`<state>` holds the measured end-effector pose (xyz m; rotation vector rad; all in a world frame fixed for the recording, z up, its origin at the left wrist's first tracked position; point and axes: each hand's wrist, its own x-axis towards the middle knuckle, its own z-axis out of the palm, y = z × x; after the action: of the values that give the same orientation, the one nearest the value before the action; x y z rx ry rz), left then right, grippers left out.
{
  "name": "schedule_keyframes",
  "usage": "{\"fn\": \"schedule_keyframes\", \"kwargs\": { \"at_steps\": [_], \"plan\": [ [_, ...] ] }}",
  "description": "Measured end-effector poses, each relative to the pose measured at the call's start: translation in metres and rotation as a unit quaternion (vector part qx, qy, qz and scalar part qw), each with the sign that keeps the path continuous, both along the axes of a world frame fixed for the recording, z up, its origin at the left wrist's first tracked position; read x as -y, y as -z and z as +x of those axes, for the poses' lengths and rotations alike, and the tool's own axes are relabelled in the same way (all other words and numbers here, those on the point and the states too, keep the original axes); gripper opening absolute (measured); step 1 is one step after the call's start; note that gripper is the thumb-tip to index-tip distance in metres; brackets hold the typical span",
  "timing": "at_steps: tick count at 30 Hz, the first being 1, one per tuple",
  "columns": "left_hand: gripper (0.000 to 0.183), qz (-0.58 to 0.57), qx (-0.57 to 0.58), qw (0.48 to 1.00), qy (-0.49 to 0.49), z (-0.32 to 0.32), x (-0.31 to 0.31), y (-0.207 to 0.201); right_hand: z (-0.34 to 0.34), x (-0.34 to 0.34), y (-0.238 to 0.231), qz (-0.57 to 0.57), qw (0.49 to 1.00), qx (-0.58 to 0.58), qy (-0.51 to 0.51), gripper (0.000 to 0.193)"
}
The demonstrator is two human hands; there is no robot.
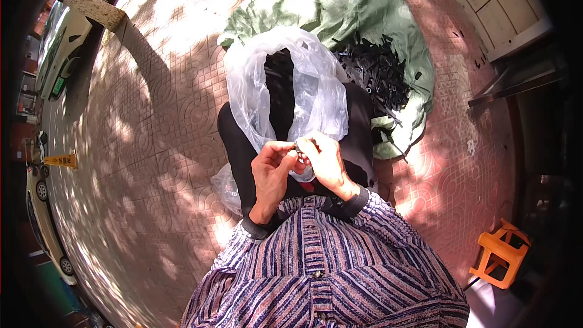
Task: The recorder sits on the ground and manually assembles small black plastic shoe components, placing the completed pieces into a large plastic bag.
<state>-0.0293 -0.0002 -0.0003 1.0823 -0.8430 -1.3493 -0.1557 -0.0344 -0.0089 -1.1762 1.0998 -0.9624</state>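
Observation:
Both hands meet over my lap, their fingertips pinched together around a small dark piece (297,149) whose kind is too small to make out. My left hand (271,173) holds it from the left with thumb and index finger. From the right, my right hand (326,163) closes on the same piece. A clear plastic bag (249,94) stands open between my knees, just beyond the hands, with black pieces (279,79) inside. Beyond my right knee, a heap of black strip-like pieces (376,76) lies on a spread green woven sack (364,3).
An orange plastic stool (501,254) is at the lower right. Patterned red paving (164,170) surrounds me in patchy sunlight. Parked cars (61,54) line the far left, near a stone post (94,9) and a yellow barrier (61,161). A pale wall (501,3) rises at the upper right.

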Motion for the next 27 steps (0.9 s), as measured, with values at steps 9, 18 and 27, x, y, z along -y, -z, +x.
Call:
{"fn": "schedule_keyframes", "kwargs": {
  "at_steps": [9,18,27],
  "plan": [
    [0.016,0.011,0.028,0.999,-0.021,-0.006,-0.003,0.001,-0.002,0.004,-0.008,0.057,0.997,0.037,-0.022,0.025],
    [0.012,0.018,0.02,1.0,-0.017,-0.002,-0.001,-0.003,-0.003,0.002,-0.007,0.077,0.995,0.064,-0.03,0.026],
    [0.008,0.052,-0.019,0.998,-0.001,0.002,-0.001,-0.005,-0.005,0.0,0.001,0.102,0.991,0.08,-0.043,0.031]
  ]
}}
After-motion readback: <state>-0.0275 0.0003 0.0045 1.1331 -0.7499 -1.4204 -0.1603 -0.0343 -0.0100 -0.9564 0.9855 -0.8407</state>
